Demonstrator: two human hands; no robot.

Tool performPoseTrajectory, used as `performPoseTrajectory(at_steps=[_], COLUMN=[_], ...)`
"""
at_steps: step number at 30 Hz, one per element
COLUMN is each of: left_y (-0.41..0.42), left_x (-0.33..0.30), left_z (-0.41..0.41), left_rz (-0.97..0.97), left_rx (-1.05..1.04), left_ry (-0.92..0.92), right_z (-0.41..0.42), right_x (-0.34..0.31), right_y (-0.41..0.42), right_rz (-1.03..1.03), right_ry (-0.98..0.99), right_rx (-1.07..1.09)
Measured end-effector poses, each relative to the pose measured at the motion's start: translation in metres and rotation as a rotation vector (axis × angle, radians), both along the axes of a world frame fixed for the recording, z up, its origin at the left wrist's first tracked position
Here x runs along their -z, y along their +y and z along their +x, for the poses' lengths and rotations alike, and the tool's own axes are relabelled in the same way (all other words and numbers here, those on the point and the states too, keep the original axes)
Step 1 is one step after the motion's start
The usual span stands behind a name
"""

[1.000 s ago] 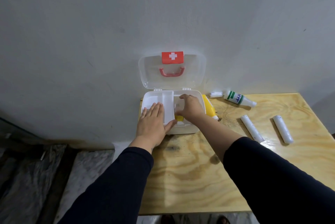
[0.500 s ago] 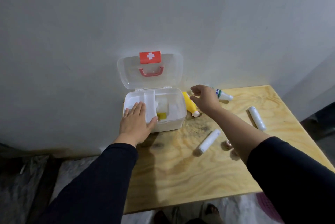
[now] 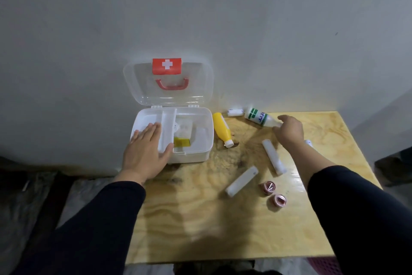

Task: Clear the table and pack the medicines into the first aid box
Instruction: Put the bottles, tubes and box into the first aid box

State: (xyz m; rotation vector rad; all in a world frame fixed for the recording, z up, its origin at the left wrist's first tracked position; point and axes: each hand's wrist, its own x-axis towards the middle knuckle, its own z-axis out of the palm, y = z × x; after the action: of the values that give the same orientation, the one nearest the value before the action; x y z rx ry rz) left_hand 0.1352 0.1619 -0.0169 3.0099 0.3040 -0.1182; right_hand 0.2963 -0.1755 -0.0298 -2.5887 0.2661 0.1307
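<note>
Head view: my left hand flat, fingers spread, pins open box at 10 o'clock against sliding. Right hand, fingers curling onto white bottle cap at 1 o'clock, grip unclear.

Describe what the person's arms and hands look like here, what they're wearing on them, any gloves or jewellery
Both arms wear long dark sleeves, navy or black, plain, with no visible print or markings. The left sleeve reaches the wrist; the right sleeve ends higher, leaving the forearm bare. The left hand and right hand are bare: no gloves, and no rings, watch or bracelet show from this view.
</note>
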Motion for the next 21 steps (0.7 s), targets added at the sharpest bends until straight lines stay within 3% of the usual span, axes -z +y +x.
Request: performPoseTrajectory(at_steps=[11, 21], left_y=[-0.003, -0.005], left_x=[0.01, 0.007], left_z=[0.001, 0.002], left_rz=[0.062, 0.035], left_rx=[-0.021, 0.0], left_ry=[-0.041, -0.016], right_z=[0.008, -0.011], right_x=[0.018, -0.037], right_y=[-0.01, 0.029], right_rz=[0.132, 0.349], right_ry=[-0.034, -0.266], right_rx=[0.024, -0.023])
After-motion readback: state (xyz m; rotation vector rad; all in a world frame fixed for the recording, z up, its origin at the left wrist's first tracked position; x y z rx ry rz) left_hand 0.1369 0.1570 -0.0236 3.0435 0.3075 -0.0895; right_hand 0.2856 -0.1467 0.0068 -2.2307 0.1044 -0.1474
